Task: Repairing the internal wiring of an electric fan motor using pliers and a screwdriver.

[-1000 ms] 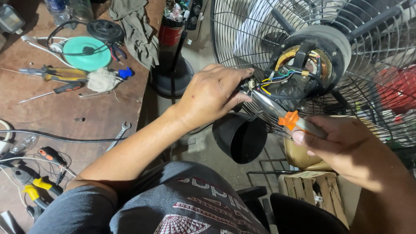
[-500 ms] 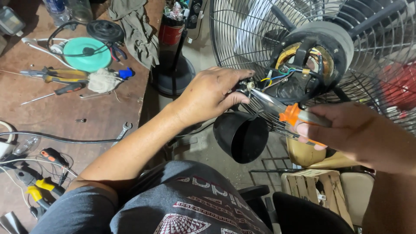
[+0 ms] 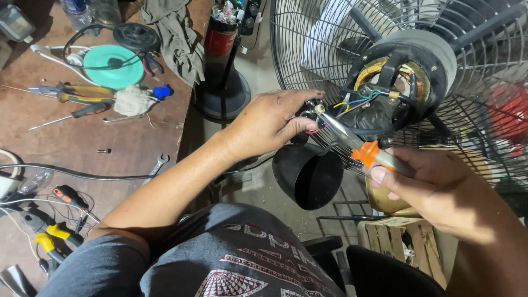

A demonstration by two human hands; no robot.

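At fan motor (image 3: 393, 91): left hand (image 3: 269, 124) pinches wires (image 3: 352, 102); right hand (image 3: 434, 190) grips soldering iron (image 3: 360, 146); black cup (image 3: 308, 176) below.

My left hand (image 3: 269, 124) covers the small part I pinch by the fan motor (image 3: 393, 88), so I cannot tell what it is. The frame's edges cut off the fan guard (image 3: 308, 49) and my right hand's (image 3: 440, 190) wrist.

Wooden workbench (image 3: 71, 143), screwdrivers (image 3: 71, 96), green disc (image 3: 113, 66), wrench (image 3: 158, 165)
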